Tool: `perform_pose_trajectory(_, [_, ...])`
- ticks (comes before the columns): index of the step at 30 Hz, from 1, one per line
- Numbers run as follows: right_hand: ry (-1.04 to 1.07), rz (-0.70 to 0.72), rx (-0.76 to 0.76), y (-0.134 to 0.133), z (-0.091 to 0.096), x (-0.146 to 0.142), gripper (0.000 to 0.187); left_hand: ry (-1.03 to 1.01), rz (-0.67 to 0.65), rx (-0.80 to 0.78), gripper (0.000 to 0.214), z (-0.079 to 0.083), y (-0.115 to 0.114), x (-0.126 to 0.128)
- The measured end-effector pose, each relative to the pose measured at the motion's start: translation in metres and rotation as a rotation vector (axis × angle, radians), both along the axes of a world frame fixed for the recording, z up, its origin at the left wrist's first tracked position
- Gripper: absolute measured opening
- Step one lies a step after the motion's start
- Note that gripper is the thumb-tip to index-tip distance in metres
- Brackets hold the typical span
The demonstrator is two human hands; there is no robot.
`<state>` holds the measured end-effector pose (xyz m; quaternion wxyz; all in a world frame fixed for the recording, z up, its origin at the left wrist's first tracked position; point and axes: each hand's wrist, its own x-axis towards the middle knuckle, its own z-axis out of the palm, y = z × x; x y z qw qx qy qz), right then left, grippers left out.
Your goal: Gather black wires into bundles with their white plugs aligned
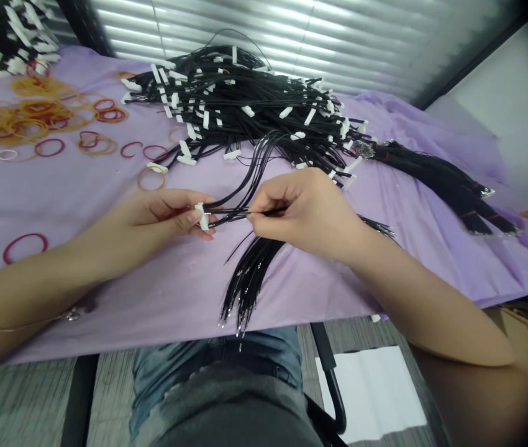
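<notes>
Between the thumb and fingers of my left hand (166, 214) is a small white connector (202, 216), with several black wires (250, 177) running out of its right side. My right hand (299, 205) pinches thin black wire close to the connector, a short way to its right. Below my right hand a loose bundle of black wires (252, 273) with shiny metal tips fans toward the table's front edge. Some of the wires from the connector curve up and back toward the big pile.
A large heap of black cables with white connectors (245, 93) lies at the back on the purple cloth (152, 310). Yellow and red rubber bands (35, 118) are scattered at left. Tied black wire bundles (441, 180) lie at right. White paper (371, 391) is on the floor.
</notes>
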<state>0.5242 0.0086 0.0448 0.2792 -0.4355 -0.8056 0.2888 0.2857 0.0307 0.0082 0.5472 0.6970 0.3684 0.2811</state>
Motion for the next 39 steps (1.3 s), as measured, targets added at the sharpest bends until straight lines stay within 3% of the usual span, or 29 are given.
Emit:
perform_pose_trajectory(29, [-0.085, 0.006, 0.031, -0.0037, 0.0024, 0.001, 0.012, 0.123, -0.099, 0.093, 0.02, 0.0013, 0.0012, 0.0022])
perform_pose_trajectory(39, [-0.083, 0.012, 0.045, -0.0035, 0.0019, 0.0006, 0.011, 0.128, -0.128, 0.145, 0.026, -0.0054, 0.0041, -0.0014])
